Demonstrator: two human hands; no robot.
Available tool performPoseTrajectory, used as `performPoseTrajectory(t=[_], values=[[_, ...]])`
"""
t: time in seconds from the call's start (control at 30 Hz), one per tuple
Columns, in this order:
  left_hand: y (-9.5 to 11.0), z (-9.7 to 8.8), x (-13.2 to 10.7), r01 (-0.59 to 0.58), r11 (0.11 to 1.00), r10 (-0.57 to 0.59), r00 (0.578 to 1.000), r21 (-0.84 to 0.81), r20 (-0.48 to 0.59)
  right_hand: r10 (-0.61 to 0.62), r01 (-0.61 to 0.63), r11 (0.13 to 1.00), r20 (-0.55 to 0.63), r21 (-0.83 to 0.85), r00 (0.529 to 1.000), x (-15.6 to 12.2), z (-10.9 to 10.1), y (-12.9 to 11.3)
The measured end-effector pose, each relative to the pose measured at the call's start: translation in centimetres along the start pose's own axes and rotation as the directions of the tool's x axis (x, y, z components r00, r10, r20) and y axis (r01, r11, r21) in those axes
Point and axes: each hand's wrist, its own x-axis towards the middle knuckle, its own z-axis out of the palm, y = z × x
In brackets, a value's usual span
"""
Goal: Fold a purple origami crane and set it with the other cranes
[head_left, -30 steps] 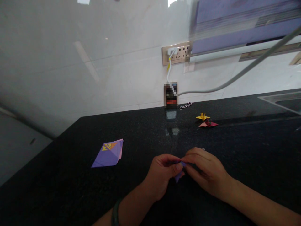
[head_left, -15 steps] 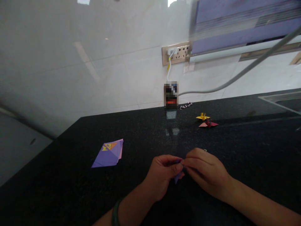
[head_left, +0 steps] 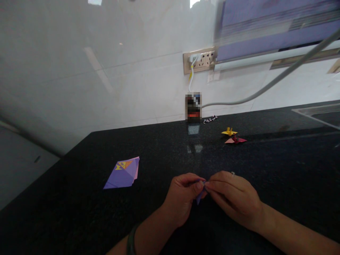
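A small piece of folded purple paper [head_left: 199, 197] is pinched between the thumb and fingers of my left hand [head_left: 183, 198]. My right hand [head_left: 235, 196], which has a ring on one finger, meets it from the right with fingertips pressed together at the paper's upper edge. Most of the paper is hidden behind the fingers, so its full shape does not show. Both hands are just above the dark counter. Beyond my right hand sit a yellow origami crane [head_left: 229, 132] and a red and pink origami crane [head_left: 236, 140].
To the left, purple and pink paper sheets [head_left: 122, 177] lie stacked on the black speckled counter [head_left: 154, 152]. A blurred-out upright device [head_left: 193, 108] leans by the wall, cabled to a socket [head_left: 199, 61]. Beside it lies a black-and-white beaded strand [head_left: 210, 119]. A sink edge [head_left: 313, 115] shows at right.
My right hand has rolled slightly and dropped a little, showing more of its ring. My left thumb has shifted a bit on the purple paper. Other things stay put.
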Motion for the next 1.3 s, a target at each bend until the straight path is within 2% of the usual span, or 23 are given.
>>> performPoseTrajectory(t=[0.2, 0.5, 0.7, 1.17, 1.3], values=[[-0.04, 0.03, 0.01, -0.05, 0.999, 0.05, 0.998, 0.004, 0.033, 0.006, -0.007, 1.0, 0.012, 0.014, 1.0, 0.15, 0.01, -0.2], [-0.23, -0.17, 0.05, -0.025, 0.999, 0.022, 0.998, 0.041, 0.06, 0.08, -0.078, 0.996, -0.048, 0.05, 0.996, -0.06, 0.2, -0.21], [-0.25, -0.39, 0.19, -0.052, 0.998, 0.05, 0.997, 0.031, 0.052, 0.16, -0.161, 0.986, 0.016, 0.044, 0.987, 0.19, 0.28, -0.19], [-0.28, -0.31, 0.17, -0.06, 0.996, 0.056, 0.997, 0.067, 0.055, 0.175, -0.174, 0.985, 0.048, -0.012, 0.983, 0.05, 0.4, -0.03], [-0.37, -0.38, 0.27, -0.054, 0.997, 0.052, 0.998, 0.053, 0.042, 0.12, -0.119, 0.993, 0.043, -0.014, 0.992, 0.06, 0.16, -0.04]])
